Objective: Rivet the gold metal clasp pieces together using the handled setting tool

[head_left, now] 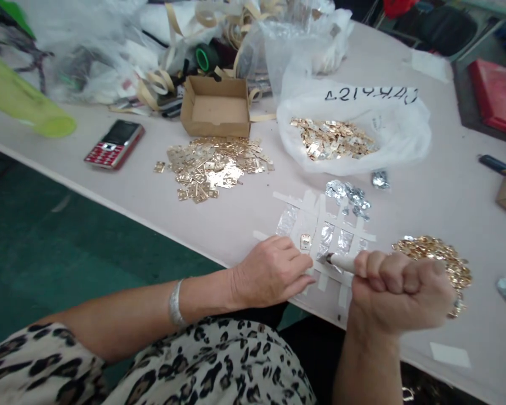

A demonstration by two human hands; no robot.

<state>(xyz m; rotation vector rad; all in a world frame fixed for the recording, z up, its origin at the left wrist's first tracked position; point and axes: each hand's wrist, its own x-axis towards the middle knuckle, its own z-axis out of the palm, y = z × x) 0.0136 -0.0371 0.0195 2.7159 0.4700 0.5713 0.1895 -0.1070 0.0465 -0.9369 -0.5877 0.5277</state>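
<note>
My right hand is clenched in a fist around a pale tool handle whose tip points left at a taped silver patch on the table. My left hand rests at the patch's near left edge, fingers curled together and pressing down beside the tool tip. One small gold plate lies on the patch just above my left fingers. A heap of gold pieces sits right behind my right fist.
A pile of gold plates lies mid-table before an open cardboard box. A white plastic bag holds more gold plates. Silver bits, a red phone, a green container and bagged clutter sit around. Table edge runs diagonally at left.
</note>
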